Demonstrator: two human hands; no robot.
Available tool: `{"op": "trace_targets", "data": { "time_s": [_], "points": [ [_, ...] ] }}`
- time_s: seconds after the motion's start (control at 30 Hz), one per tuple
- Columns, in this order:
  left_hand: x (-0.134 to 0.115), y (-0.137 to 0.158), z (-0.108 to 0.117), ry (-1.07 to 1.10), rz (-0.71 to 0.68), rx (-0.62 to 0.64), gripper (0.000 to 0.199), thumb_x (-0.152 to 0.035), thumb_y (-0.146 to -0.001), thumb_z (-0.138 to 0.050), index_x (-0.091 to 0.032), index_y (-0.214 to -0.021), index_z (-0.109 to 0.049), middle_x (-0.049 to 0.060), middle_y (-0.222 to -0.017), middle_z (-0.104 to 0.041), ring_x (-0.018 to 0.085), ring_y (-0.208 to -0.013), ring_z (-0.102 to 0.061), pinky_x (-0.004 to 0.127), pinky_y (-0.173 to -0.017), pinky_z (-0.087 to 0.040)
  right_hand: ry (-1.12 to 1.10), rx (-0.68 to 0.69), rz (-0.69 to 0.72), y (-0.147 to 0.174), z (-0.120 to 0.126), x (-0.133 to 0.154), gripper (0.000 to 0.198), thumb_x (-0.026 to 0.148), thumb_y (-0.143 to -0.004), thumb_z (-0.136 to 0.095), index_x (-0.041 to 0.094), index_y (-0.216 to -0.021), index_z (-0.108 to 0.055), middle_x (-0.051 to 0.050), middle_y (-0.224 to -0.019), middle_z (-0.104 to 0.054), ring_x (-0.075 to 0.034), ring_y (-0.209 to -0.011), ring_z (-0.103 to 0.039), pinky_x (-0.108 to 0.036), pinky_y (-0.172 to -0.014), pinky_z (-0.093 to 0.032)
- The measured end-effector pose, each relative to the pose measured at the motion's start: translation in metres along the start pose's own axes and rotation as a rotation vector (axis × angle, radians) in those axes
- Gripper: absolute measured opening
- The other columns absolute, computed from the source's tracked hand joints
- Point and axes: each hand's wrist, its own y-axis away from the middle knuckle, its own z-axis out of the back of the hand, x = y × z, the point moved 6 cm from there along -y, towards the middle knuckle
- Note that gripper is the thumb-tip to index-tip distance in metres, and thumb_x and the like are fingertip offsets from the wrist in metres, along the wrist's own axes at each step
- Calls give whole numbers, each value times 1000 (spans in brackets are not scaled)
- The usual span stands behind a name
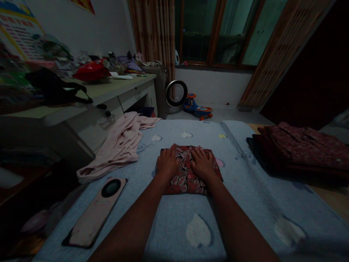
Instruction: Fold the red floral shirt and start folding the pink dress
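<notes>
The fingers (172,152) of the left hand (167,165) lie close together and flat on the cloth, thumb turned inward; those of the right hand (204,165) are slightly spread, palm down. Neither hand is clamped on anything that I can see: both simply rest on top, one at each side.

From where I stand, the bed (177,225) takes up most of the view, its blue cover patterned with pale hearts. A cluttered desk (117,88) runs along the wall to the left. On the bed's right side sits a pile (305,149) of dark and reddish clothes, flat and layered, so I'd count those as done. Near the left edge a pink cloth (120,142) sprawls, rumpled and loose; to my eye it has had no folding yet.

Between these, on the middle of the bed, is the shirt (188,169), leaf-patterned and lying under both hands. It is a compact, roughly rectangular bundle, front upward, with no sleeve trailing out that I can make out. I'd judge its folding all but finished, with at most some smoothing left, and it lies well apart from the pile.

A phone (95,214) lies back up near the left forearm, and a small reddish button (189,177) shows on the shirt's front.
</notes>
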Motion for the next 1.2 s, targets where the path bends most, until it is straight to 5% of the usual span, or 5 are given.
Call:
{"op": "trace_targets", "data": {
  "time_s": [0.27,0.43,0.63,0.87,1.2],
  "points": [
    [-12,-2,17,8,-141,-69,35,-18,-94,-44,-17,-124,-60,14,-135,-57,31,-124,-49,47,-106,-39,-34,-115,61,0,17,4,47,28,-92,-49,23,-138,-55,-9,-153,-44,-30,-144,-28,-56,-115,-16],
    [-30,2,6,79,-329,57,19,-21,-91,-51,-18,-102,-66,11,-111,-66,28,-110,-57,46,-101,-43,-125,-157,156,0,27,14,28,23,-96,-47,20,-113,-69,-10,-113,-64,-24,-111,-52,-37,-99,-38],
    [-28,1,-5,89,-299,76,32,-19,-87,-57,-19,-119,-62,11,-121,-63,28,-114,-56,44,-100,-46,-133,-125,209,-1,16,21,28,19,-97,-48,21,-115,-69,-9,-104,-62,-23,-101,-52,-33,-87,-40],
    [-25,-1,-9,64,-249,97,16,-18,-88,-54,-18,-99,-66,11,-109,-64,28,-107,-58,43,-95,-48,-131,-95,231,-3,16,22,23,16,-95,-50,19,-102,-72,-8,-99,-62,-22,-100,-50,-33,-87,-39],
    [-18,2,-11,187,-241,285,29,-24,-81,-61,-17,-109,-59,11,-120,-59,27,-115,-54,40,-102,-44,-88,-52,244,1,14,26,25,26,-97,-51,25,-106,-75,-6,-96,-61,-22,-92,-48,-31,-79,-35]
  ]
}}
